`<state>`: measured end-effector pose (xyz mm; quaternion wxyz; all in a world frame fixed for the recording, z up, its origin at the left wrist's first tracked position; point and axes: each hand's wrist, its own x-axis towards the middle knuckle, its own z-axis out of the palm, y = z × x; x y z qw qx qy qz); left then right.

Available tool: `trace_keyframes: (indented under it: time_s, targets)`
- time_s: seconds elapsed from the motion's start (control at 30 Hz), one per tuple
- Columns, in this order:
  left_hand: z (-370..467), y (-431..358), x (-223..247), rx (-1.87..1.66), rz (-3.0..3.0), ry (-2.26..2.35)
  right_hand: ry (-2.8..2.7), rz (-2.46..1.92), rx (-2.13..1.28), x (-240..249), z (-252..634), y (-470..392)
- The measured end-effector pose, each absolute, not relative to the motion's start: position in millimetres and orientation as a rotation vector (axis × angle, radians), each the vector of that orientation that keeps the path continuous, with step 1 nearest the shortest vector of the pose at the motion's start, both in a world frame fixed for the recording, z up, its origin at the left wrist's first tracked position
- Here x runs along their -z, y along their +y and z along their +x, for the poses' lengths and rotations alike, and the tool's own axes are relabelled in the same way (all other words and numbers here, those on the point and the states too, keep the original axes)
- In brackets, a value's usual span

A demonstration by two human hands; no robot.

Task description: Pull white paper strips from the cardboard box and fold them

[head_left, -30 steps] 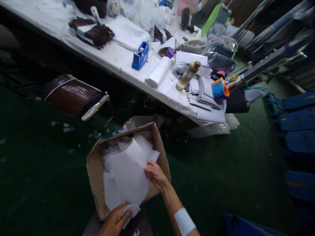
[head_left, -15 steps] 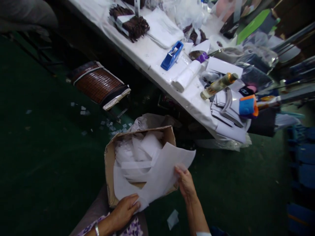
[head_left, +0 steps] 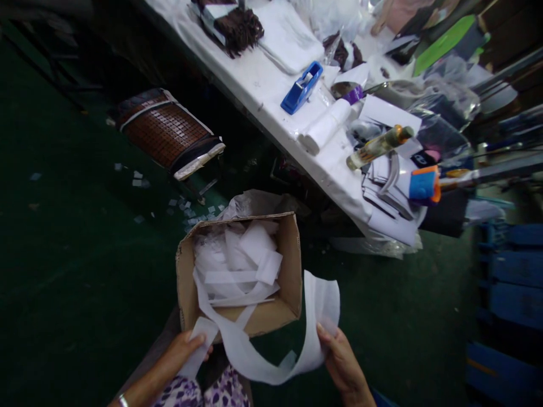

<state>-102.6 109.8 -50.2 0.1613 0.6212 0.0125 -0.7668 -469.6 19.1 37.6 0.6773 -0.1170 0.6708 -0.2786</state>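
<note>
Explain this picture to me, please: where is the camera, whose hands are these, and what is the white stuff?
The camera sits on a person's head, looking down at their own bare hands. The left hand and right hand each grip one end of a long white sheet that sags between them, just in front of a cardboard box filled with more white sheets. Behind stands a white table with a blue tape dispenser, a bottle and papers. A woven brown mat lies on the dark green floor.

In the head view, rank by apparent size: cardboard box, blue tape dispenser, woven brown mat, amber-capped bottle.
1. cardboard box, though nearness to the camera enlarges it
2. woven brown mat
3. Bottle and blue tape dispenser look alike; no ranking.
</note>
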Motion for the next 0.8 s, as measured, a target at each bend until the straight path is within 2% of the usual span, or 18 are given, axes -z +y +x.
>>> trace_keyframes:
  time_s: [0.07, 0.17, 0.33, 0.5, 0.6, 0.7, 0.8]
  targets:
    - [-102, 103, 41, 2.229, 1.643, 0.357, 1.505, -0.245, 0.604, -39, -475, 33]
    - [-104, 94, 29, 2.254, 1.432, 0.577, 1.482, -0.239, 0.564, -40, -482, 49]
    - [-113, 80, 31, 2.224, 1.459, 0.355, 1.533, -0.301, 0.501, -21, -474, 41]
    - [-120, 68, 48, 2.063, 1.691, 0.140, 1.581, -0.358, 0.721, 56, -407, -39]
    - [-120, 62, 57, 1.832, 1.776, 0.129, 1.538, -0.364, 0.843, 111, -372, -95]
    - [-113, 54, 62, 1.661, 1.771, 0.139, 1.534, -0.410, 0.889, 147, -375, -121]
    - [-103, 47, 63, 1.639, 1.710, 0.188, 1.558, -0.427, 0.827, 157, -405, -100]
